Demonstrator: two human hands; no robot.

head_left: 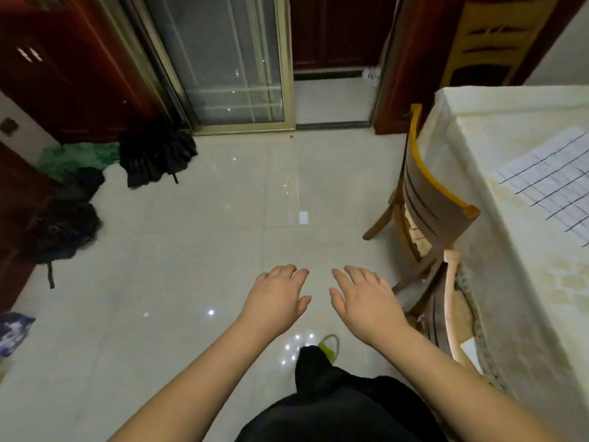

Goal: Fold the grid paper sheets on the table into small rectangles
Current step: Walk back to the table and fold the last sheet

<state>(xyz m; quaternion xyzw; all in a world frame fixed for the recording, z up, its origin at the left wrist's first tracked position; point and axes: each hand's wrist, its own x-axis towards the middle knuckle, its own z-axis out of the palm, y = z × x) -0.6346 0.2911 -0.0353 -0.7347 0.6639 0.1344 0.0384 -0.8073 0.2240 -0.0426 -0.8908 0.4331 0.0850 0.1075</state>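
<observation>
The grid paper sheet (548, 183) lay flat on the bench (497, 237) at the right, partly cut off by the frame edge, so possibly more than one sheet was there. The left hand (274, 298) and right hand (366, 301) were held spread and empty over the floor (191, 250), well apart from it. The paper was judged light, limp and easily creased, best taken at a corner or edge.

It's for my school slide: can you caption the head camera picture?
Both hands, left and right, hover open over the floor; grid paper lies unfolded on the table.
</observation>
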